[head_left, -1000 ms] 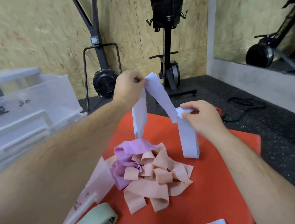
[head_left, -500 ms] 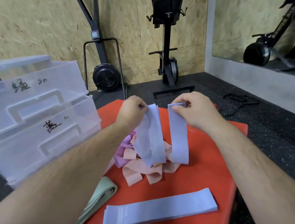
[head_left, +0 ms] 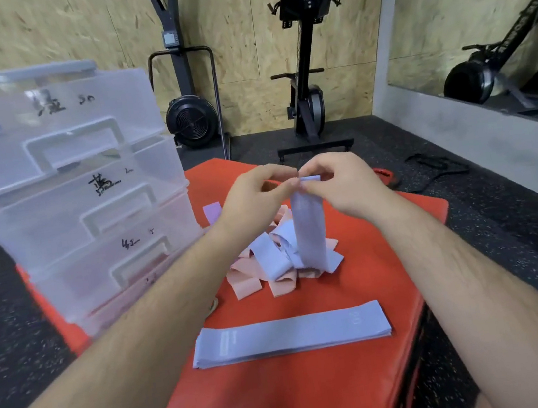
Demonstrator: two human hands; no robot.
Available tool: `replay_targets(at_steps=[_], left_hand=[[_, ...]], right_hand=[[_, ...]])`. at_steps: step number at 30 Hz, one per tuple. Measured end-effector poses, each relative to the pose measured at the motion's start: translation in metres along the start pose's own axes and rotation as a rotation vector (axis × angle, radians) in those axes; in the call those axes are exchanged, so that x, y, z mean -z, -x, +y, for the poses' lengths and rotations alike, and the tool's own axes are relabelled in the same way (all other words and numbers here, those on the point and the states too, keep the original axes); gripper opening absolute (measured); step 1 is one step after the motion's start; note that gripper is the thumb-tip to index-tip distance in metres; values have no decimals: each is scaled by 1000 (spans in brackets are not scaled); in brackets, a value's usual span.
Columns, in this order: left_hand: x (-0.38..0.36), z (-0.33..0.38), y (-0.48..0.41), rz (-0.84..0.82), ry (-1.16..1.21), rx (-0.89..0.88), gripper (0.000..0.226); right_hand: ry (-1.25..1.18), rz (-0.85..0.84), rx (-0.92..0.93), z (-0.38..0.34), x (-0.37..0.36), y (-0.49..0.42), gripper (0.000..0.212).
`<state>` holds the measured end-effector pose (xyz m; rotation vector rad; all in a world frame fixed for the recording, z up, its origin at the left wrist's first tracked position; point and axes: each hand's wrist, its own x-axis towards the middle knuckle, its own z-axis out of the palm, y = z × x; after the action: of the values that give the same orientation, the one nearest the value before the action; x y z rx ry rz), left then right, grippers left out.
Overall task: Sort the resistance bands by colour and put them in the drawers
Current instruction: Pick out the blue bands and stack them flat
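Note:
My left hand (head_left: 255, 192) and my right hand (head_left: 340, 183) meet above the pile and both pinch the top of a pale blue band (head_left: 309, 229), which hangs straight down. Its lower end rests on a heap of pink bands (head_left: 248, 284) on the red mat (head_left: 321, 386). A flat stack of pale blue bands (head_left: 291, 334) lies near the mat's front. A purple band (head_left: 212, 211) shows behind my left wrist. A clear drawer unit (head_left: 61, 184) with handwritten labels stands at the left, all drawers closed.
Two black exercise machines (head_left: 304, 60) stand against the chipboard wall behind the mat. A black cord (head_left: 434, 161) and a red item (head_left: 384, 175) lie on the dark rubber floor at the right. A mirror (head_left: 493, 16) leans on the right wall.
My hands have come together and lowered, so the blue band now hangs as one doubled strip. The view has tilted down and the green band is out of sight.

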<state>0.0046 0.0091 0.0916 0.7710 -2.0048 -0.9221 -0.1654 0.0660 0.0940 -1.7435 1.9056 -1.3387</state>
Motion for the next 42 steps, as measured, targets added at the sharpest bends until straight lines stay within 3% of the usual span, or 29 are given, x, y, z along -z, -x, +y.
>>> replay_targets(at_steps=[3, 5, 9, 15, 20, 27, 30, 37, 42], left_hand=[[2, -15, 18, 68, 3, 51, 4], [6, -19, 25, 100, 84, 104, 9], [15, -22, 34, 108, 97, 125, 15], [17, -22, 45, 27, -25, 64, 13], [23, -29, 51, 74, 68, 166, 14], [60, -60, 64, 155, 181, 376, 12], [69, -65, 73, 192, 199, 470, 16], [83, -85, 104, -25, -79, 582, 14], [75, -88, 127, -155, -394, 425, 20]], right_hand=[[-93, -65, 25, -2, -9, 11, 24], [-135, -92, 0, 1, -17, 20, 34], [-93, -168, -43, 11, -36, 33, 3], [20, -222, 27, 6, -39, 39, 20], [-28, -366, -11, 11, -28, 47, 11], [457, -529, -89, 37, 4, 57, 13], [529, -563, -136, 49, 21, 64, 7], [326, -558, -295, 72, 34, 85, 7], [377, -614, -308, 78, 23, 99, 12]])
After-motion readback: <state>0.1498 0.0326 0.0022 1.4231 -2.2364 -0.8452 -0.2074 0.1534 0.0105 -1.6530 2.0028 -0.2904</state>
